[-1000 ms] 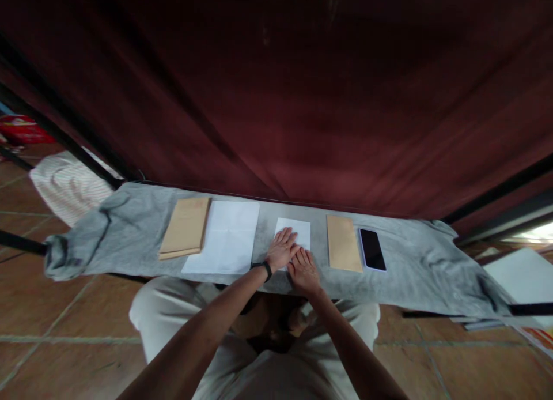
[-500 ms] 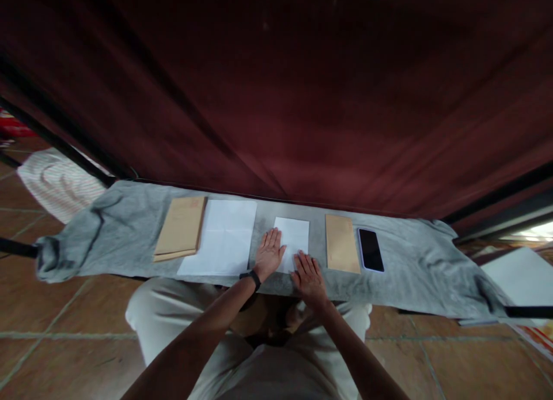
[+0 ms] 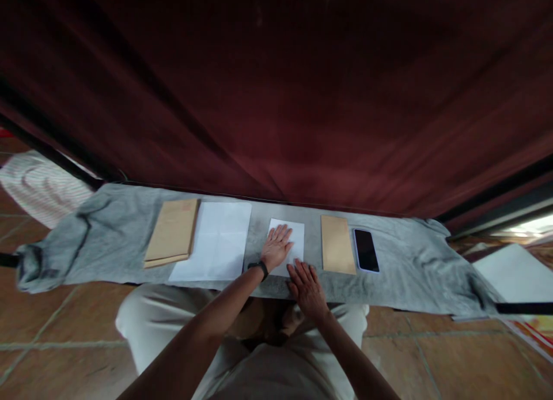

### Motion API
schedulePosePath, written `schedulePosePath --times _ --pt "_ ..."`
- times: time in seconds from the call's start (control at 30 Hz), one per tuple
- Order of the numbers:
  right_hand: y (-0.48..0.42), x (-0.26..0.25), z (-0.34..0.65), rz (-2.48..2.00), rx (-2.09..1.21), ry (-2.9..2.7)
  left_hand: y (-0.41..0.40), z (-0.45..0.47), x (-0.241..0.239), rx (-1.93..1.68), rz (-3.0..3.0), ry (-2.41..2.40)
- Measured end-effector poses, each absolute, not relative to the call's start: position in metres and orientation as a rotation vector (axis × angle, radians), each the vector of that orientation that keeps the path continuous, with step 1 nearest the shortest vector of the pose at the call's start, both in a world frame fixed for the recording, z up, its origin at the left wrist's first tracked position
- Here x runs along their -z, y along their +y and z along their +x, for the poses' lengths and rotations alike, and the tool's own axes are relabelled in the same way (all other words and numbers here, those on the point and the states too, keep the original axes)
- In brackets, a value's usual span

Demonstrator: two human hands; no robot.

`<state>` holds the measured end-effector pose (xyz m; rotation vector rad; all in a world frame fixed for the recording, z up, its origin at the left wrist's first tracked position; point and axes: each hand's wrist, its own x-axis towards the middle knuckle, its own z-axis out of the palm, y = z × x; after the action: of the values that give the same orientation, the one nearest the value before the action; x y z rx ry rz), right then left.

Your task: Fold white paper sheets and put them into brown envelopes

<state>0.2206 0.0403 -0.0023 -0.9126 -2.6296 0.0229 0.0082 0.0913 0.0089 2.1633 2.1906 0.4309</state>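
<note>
Both loosely spread, our left hand (image 3: 277, 247) lies atop the white paper (image 3: 298, 236), lengthwise toward the desk's (image 3: 401, 256) near edge, our right hand (image 3: 306, 287) at the paper's near-right corner.

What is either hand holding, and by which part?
Nothing is held: the left hand lies flat on the small paper, and the right hand rests at its near right corner.

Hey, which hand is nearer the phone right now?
The right hand, with the brown paper between it and the phone. The left hand is farther left, flat on the small white sheet.
</note>
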Motion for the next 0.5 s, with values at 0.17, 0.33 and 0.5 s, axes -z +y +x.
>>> schedulePosePath --times 0.17,0.33,0.5 --pt "0.045 -0.003 0.218 -0.873 -0.107 -2.633 0.052 0.005 -0.005 -0.389 2.065 2.331" --pt "0.057 -0.005 0.194 -0.92 -0.139 -2.616 0.001 0.017 -0.001 -0.395 2.119 2.308" --pt "0.062 0.003 0.181 -0.95 -0.116 -2.608 -0.033 0.031 0.0 -0.464 2.115 2.247"
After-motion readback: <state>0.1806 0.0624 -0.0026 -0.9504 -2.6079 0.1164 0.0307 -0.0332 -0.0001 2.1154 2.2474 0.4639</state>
